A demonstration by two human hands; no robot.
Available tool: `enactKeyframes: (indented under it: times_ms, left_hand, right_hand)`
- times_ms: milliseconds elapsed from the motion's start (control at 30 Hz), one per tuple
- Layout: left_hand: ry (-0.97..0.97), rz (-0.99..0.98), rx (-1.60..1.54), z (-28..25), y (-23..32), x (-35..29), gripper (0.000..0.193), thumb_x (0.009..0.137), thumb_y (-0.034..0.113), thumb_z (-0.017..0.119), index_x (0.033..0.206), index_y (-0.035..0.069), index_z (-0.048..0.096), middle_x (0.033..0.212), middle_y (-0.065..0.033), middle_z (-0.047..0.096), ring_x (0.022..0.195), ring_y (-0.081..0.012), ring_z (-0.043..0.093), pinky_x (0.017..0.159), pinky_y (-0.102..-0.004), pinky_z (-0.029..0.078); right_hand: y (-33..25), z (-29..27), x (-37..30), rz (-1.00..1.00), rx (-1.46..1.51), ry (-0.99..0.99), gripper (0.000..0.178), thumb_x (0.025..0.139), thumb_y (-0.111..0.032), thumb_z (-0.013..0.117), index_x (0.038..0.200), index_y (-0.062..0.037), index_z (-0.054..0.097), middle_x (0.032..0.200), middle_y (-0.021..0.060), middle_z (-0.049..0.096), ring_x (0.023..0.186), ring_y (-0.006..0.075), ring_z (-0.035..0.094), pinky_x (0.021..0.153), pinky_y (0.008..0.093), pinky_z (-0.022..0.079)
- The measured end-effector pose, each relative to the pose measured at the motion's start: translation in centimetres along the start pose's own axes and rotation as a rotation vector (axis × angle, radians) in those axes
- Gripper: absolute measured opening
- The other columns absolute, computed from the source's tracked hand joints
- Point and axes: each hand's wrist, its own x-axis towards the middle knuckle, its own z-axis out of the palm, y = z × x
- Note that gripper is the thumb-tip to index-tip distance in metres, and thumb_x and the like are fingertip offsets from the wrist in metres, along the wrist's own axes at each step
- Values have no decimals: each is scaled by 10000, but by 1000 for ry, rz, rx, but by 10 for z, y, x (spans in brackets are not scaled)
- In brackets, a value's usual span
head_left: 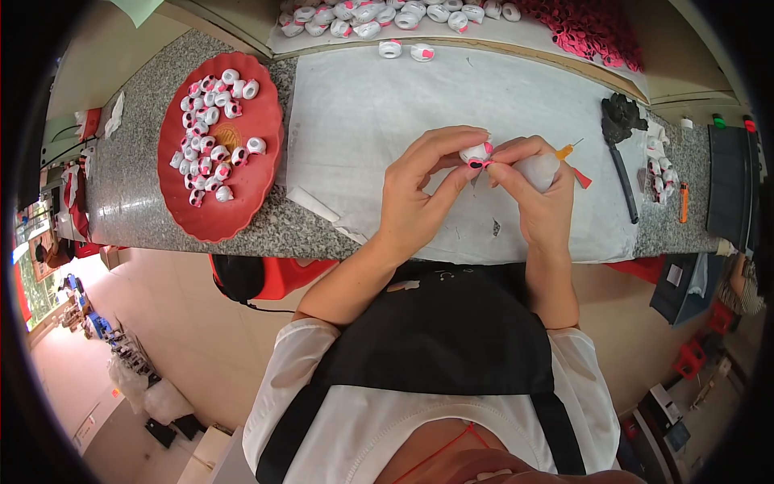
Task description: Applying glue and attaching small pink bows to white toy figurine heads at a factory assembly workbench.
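Note:
My left hand [415, 189] pinches a small rounded white plastic piece [474, 152] with pink patches, above the white paper sheet. My right hand [538, 206] meets it from the other side. Thumb and forefinger of that hand press together at a small pink-and-black part [477, 164] on the near side of the piece. Tucked in my right hand is a translucent white squeeze bottle [538, 171], its orange needle tip [566, 150] pointing away to the upper right. Whether the pink part is attached to the white piece, I cannot tell.
A red scalloped plate [262, 185] with many similar pieces stands at the left. More white pieces [367, 16] and a pink heap [587, 32] lie on the back shelf. A black-headed tool [619, 161], a red scrap [580, 178] and an orange lighter [684, 202] are at the right.

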Motion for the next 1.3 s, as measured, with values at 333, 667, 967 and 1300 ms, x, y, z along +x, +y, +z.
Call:
enactKeyframes:
  times_ms: [333,667,967,1300]
  left_hand:
    - [-2,-87,-261,-2,2,-1,263,722,-23,548,979,-40,494,1019,-150,509,887,-167,518,761,-271,425]
    - [-77,-200,-486,-4,4,-3,226,734,12,551,952,-23,505,945,-127,538,818,-163,537,711,-278,448]
    - [-104,-59,-272,0,2,-6,193,744,10,527,935,-11,538,938,-111,552,870,-182,525,746,-272,417]
    - [-130,121,-184,-1,0,-8,173,790,70,499,927,-36,492,971,-175,513,843,-189,513,698,-290,434]
  right_hand:
    - [5,3,-6,-155,-109,52,152,650,70,573,762,3,495,762,90,529,639,117,486,543,212,398]
    - [4,1,-4,-33,56,-184,378,625,49,600,985,31,486,837,112,542,612,125,518,497,218,417]
    - [4,-6,-7,-23,117,-191,293,649,17,601,922,33,495,798,132,549,574,151,532,483,229,427]
    - [6,2,-14,-94,155,-143,275,645,18,605,893,33,487,783,143,542,568,167,534,477,241,429]
